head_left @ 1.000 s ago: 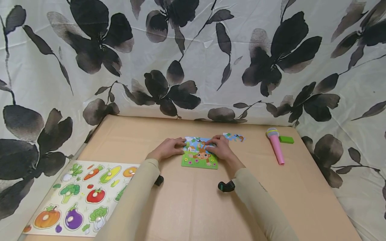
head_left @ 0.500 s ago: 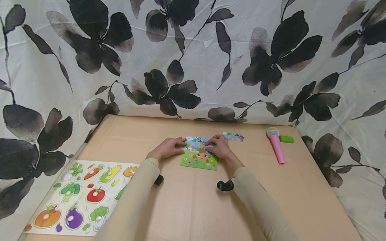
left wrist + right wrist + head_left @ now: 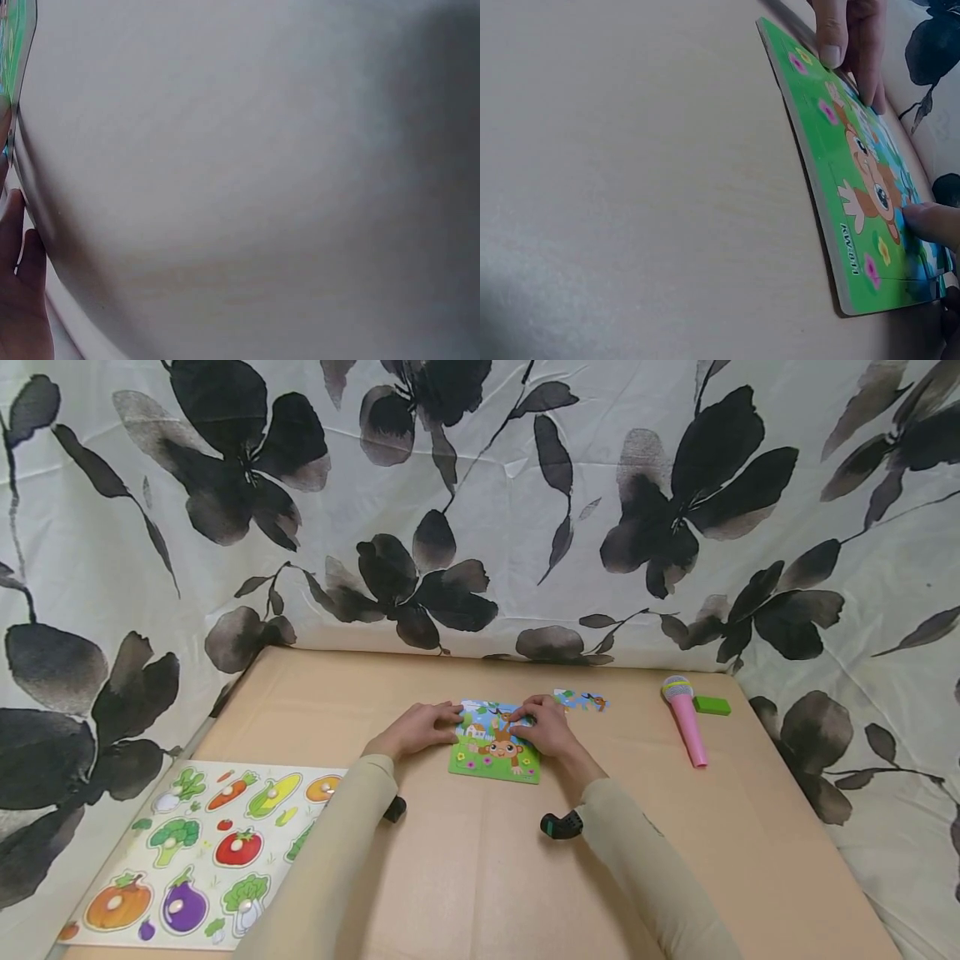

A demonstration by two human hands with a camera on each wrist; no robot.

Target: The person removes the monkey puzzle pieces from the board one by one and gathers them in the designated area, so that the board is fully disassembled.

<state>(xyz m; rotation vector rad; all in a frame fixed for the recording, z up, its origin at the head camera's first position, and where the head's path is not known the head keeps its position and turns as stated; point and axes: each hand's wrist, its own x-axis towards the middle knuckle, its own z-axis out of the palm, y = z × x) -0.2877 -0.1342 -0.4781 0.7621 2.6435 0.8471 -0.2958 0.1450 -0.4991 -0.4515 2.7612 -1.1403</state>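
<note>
While the left hand [image 3: 420, 728] pinches its left edge, the rectangular, green-and-blue, card-like monkey puzzle [image 3: 493, 749], probably light and stiff, suits edge holds; right hand [image 3: 547, 727], grip unclear

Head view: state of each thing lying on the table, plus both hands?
monkey puzzle: face up, lower part filled in, upper right partly covered
left hand: touching the puzzle's left edge
right hand: touching its upper right
loose puzzle part: off the puzzle; one piece or several, unclear
vegetable board: face up, partly hidden by left sleeve
microphone: lying on its side
green block: lying flat
</note>
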